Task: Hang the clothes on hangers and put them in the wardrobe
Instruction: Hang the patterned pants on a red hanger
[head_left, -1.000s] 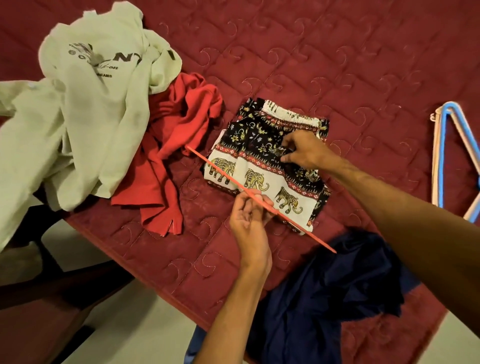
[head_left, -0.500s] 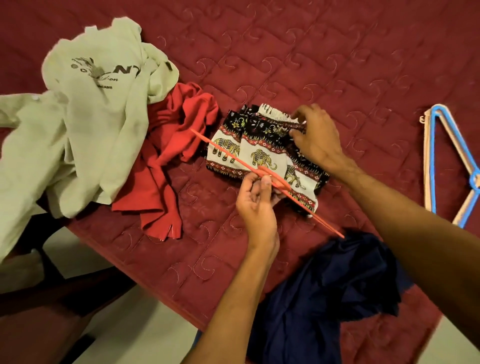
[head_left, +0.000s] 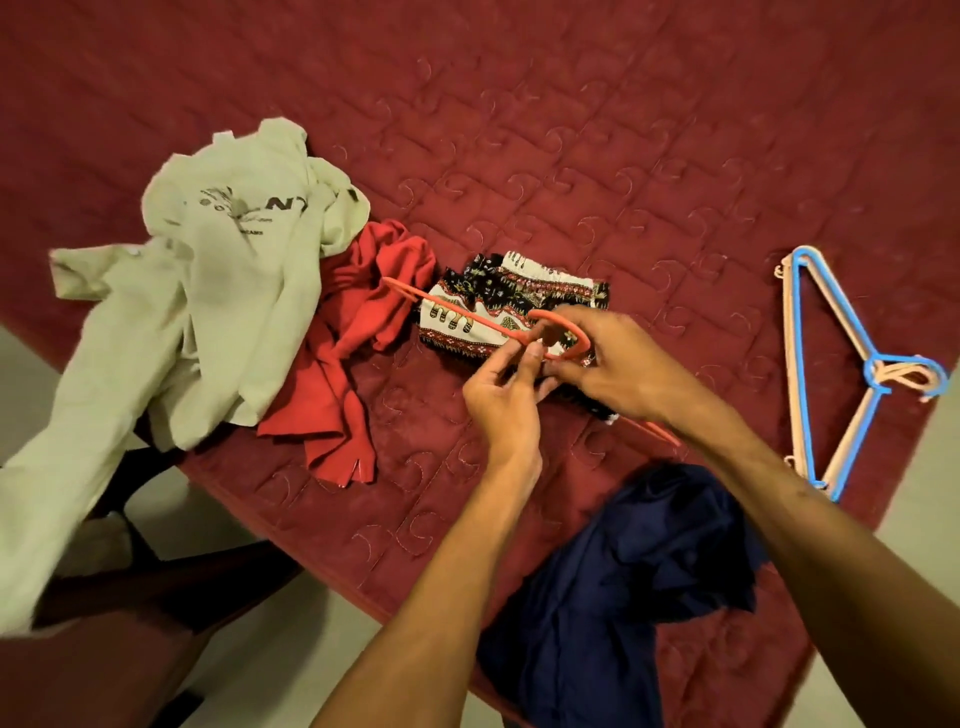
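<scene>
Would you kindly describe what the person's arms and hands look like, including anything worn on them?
Both arms are bare: no sleeve shows on the left forearm or the right forearm anywhere in view. The left hand and right hand wear no gloves, and I see no watch, bracelet or ring on the sides that face the camera.

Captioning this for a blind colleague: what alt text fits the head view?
The left hand and right hand grip a red hanger near its hook, over folded elephant-print shorts on a maroon quilt. Around lie a beige shirt, a red garment, a navy garment and spare hangers.
</scene>
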